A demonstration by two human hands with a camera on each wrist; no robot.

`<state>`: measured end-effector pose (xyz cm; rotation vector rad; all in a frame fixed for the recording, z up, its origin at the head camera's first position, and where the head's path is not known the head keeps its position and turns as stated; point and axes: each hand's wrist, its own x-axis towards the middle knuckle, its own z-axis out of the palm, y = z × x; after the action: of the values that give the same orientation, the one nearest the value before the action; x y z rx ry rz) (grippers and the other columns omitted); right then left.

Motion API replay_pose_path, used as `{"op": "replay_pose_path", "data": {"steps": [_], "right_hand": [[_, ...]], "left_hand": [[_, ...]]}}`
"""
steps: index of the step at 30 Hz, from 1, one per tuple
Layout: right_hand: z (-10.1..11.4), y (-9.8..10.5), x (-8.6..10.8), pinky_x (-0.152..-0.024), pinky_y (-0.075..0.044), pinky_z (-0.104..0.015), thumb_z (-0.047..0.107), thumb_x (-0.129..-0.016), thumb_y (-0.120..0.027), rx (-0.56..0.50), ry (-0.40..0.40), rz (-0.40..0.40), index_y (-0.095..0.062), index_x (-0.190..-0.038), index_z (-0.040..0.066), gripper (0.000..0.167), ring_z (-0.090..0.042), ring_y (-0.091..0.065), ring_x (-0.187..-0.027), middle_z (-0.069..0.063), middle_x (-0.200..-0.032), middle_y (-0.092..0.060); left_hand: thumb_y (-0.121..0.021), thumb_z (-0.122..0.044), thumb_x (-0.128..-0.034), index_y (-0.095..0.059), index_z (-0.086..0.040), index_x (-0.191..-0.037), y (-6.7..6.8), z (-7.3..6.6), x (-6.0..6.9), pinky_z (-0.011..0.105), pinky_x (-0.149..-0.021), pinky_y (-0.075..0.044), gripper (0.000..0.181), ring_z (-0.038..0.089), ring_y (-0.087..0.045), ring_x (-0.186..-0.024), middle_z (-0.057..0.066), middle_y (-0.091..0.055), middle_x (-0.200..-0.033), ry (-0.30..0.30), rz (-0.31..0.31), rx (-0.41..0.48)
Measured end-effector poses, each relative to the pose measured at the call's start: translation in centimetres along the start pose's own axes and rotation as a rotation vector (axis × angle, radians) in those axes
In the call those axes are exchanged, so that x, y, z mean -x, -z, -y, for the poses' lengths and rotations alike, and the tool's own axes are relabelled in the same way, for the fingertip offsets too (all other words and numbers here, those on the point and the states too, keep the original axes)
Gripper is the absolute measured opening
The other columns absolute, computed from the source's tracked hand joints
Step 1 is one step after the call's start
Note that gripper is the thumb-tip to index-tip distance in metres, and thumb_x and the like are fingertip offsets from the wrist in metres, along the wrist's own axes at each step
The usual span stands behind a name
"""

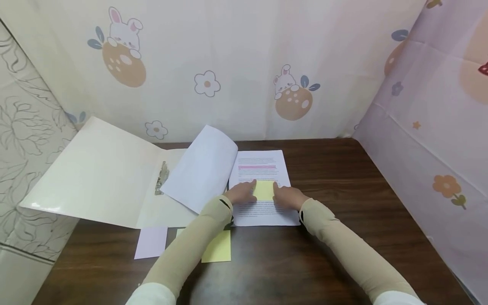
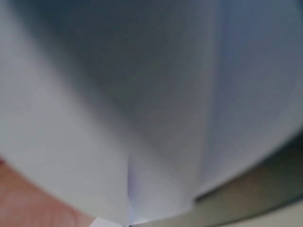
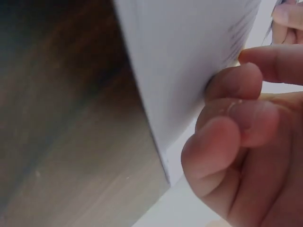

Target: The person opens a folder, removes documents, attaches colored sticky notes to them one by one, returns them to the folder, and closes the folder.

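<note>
A yellow sticky note (image 1: 264,190) lies over the middle of a printed page (image 1: 263,214). My left hand (image 1: 241,193) holds the note's left edge at the fingertips, and my right hand (image 1: 286,198) holds its right edge. In the right wrist view, the other fingers (image 3: 210,149) of the right hand are curled beside the paper. White paper (image 2: 61,137) almost fills the left wrist view, hiding the left fingers there. A pink highlighted line crosses the page above the note.
An open white binder (image 1: 99,173) with a metal clip (image 1: 162,178) lies to the left. A turned-over sheet (image 1: 206,169) curves up beside the page. Near the table's front are a lilac sticky note (image 1: 151,242) and a yellow note (image 1: 219,250), partly under the left sleeve.
</note>
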<state>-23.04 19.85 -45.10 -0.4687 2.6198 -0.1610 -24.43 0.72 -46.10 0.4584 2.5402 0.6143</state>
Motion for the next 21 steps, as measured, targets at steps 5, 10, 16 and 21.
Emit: {"op": "replay_pose_path", "data": {"steps": [5,10,16,21], "right_hand": [[0.7,-0.6,0.8,-0.094,-0.05,-0.05,0.018,-0.101,-0.042,0.04,-0.002,-0.027,-0.028,-0.146,-0.013,0.056,-0.037,-0.063,-0.111,-0.03,-0.127,-0.06],[0.8,-1.0,1.1,-0.072,-0.051,-0.043,0.019,-0.101,-0.044,0.051,0.057,-0.053,-0.031,-0.151,0.002,0.054,-0.028,-0.062,-0.079,-0.024,-0.098,-0.068],[0.9,-0.9,1.4,-0.071,-0.046,-0.04,0.023,-0.101,-0.048,0.014,0.118,-0.025,-0.032,-0.153,0.024,0.055,-0.025,-0.058,-0.083,-0.024,-0.108,-0.068],[0.8,-0.3,1.9,-0.089,-0.048,-0.049,0.03,-0.099,-0.052,0.003,0.1,0.028,-0.032,-0.153,0.016,0.059,-0.034,-0.061,-0.112,-0.02,-0.133,-0.06]], "left_hand": [[-0.063,-0.024,-0.0927,-0.025,-0.009,-0.154,-0.1,0.0,-0.1,0.037,-0.118,-0.029,0.074,0.028,-0.037,-0.143,0.012,-0.037,-0.155,-0.013,-0.011,-0.034],[-0.062,-0.025,-0.0931,-0.025,-0.009,-0.154,0.0,0.2,0.1,0.039,-0.118,-0.029,0.073,0.029,-0.037,-0.143,0.013,-0.037,-0.155,-0.007,-0.019,-0.037],[-0.064,-0.024,-0.092,-0.026,-0.012,-0.154,0.2,0.2,0.4,0.04,-0.118,-0.028,0.074,0.029,-0.035,-0.144,0.011,-0.036,-0.156,0.018,-0.026,0.002],[-0.065,-0.024,-0.0912,-0.026,-0.012,-0.154,0.1,0.0,0.3,0.04,-0.119,-0.027,0.075,0.029,-0.034,-0.145,0.012,-0.036,-0.156,0.014,-0.012,0.013]]}}
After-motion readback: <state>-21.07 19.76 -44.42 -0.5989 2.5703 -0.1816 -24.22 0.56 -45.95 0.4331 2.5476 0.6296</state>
